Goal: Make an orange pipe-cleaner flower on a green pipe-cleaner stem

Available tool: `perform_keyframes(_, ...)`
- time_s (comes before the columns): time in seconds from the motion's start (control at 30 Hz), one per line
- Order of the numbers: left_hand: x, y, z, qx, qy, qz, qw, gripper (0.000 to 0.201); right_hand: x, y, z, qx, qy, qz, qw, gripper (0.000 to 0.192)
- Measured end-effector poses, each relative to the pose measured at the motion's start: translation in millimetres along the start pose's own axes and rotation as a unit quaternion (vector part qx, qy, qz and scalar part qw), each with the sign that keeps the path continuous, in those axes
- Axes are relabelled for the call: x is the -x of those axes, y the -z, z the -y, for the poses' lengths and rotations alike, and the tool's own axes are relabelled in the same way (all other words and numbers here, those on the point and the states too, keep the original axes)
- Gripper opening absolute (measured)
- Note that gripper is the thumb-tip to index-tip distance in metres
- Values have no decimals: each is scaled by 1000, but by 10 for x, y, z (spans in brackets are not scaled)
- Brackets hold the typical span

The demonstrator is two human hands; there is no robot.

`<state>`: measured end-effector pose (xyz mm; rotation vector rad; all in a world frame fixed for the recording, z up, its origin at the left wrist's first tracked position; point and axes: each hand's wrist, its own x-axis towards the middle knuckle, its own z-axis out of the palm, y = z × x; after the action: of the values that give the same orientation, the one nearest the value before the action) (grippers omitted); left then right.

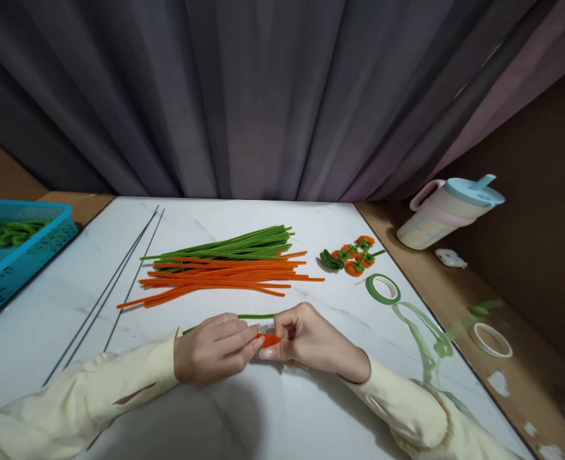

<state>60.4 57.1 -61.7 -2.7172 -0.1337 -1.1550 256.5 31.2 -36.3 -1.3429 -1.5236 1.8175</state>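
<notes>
Head view: both hands meet low at the centre of a white marble-patterned table [47,319]. Left hand [213,348] and right hand [311,338] have their fingertips pinched together on a short orange pipe cleaner piece [269,340], fuzzy in texture, which lies between the two hands just above the tabletop. A green pipe cleaner [256,316], thin and fuzzy, runs from the right hand's fingers leftward behind the left hand, long axis roughly left to right with a slight downward tilt at its left end. Beyond the hands lies a bundle of straight orange pipe cleaners [220,278] with green pipe cleaners [244,244] stacked behind it, all aligned left to right. Thin dark wires [119,281] lie diagonally at left. Finished orange-and-green flowers [352,255] sit at right, near a green tape roll [383,287]. A blue perforated plastic basket [18,255] at far left holds green coiled pieces. A lidded pastel pitcher [448,214] stands on the brown surface at right.
</notes>
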Motion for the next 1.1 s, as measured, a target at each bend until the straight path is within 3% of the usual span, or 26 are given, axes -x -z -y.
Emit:
perform_keyframes(0.17,23,-45,41,103,120,23,987,26,-12,-2,4,88,57,-71,992,47)
perform_keyframes(0.27,44,-57,58,127,160,39,978,24,-9,12,23,148,96,-116,978,47)
perform_keyframes(0.37,53,-44,75,92,160,36,982,21,-2,22,41,183,116,-138,966,47)
perform_keyframes(0.6,46,-28,79,31,88,36,995,24,4,13,36,224,154,-133,953,52)
perform_keyframes(1.1,-35,-58,-23,145,173,38,973,17,-9,-62,-21,266,196,-118,936,41)
